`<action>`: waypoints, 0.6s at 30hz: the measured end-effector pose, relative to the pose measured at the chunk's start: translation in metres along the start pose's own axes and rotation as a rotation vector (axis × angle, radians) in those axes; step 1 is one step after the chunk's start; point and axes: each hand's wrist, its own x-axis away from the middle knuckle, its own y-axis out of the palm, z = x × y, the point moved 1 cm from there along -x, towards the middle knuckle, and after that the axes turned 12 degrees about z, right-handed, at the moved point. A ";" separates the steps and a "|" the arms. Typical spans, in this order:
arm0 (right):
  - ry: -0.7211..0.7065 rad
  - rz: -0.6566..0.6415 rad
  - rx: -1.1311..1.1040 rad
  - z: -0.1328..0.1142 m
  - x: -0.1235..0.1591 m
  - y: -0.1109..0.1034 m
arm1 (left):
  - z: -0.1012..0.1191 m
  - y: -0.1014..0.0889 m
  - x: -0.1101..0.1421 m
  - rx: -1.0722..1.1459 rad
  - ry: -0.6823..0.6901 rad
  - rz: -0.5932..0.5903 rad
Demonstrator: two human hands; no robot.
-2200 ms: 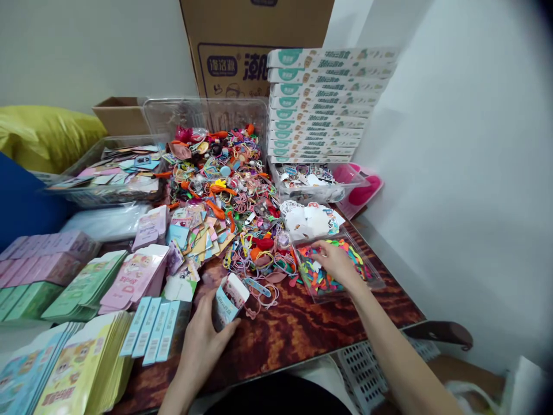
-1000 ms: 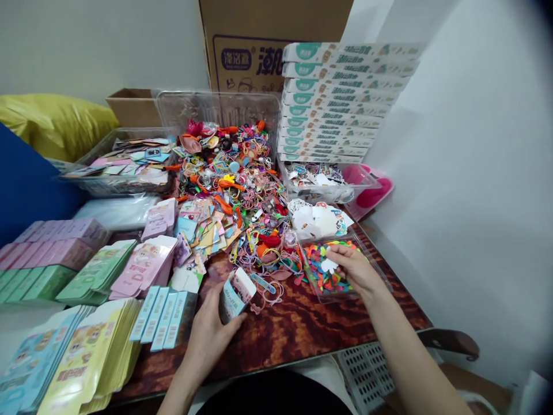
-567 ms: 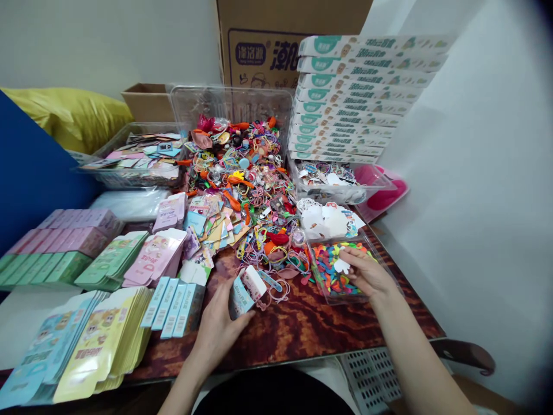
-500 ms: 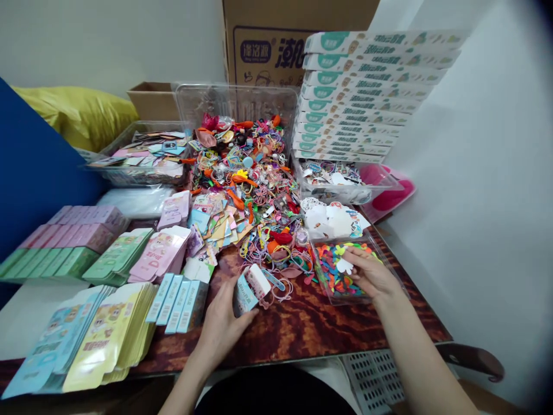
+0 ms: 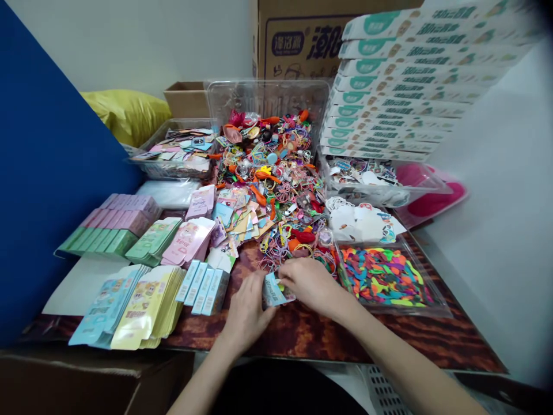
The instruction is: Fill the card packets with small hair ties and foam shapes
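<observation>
Our right hand (image 5: 311,283) has moved from the clear tray (image 5: 437,293) at the lower right of the frame to the small blue box (image 5: 273,293), below the frame's centre. Our left hand (image 5: 247,310) grips that box low over the worktop (image 5: 319,343). Our right fingers are bent in close at its top (a bit of yellow-green shows there), though we cannot tell whether they pinch anything. Bright coloured pieces (image 5: 382,276) fill the tray.

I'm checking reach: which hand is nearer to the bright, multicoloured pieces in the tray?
Right. The right hand is just left of the bright pieces; the left hand is farther left, beside the small blue box.
</observation>
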 end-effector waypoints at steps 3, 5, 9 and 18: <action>-0.033 0.015 -0.008 -0.007 -0.004 0.000 | -0.002 -0.002 0.001 0.009 -0.019 0.036; -0.046 0.089 -0.098 -0.004 -0.001 0.000 | -0.004 -0.004 0.002 0.030 -0.043 0.072; -0.044 0.341 -0.238 0.005 0.013 0.007 | -0.005 -0.006 0.002 0.089 -0.099 0.118; -0.075 0.344 -0.365 0.005 0.029 0.035 | -0.003 0.001 -0.003 0.148 -0.175 0.230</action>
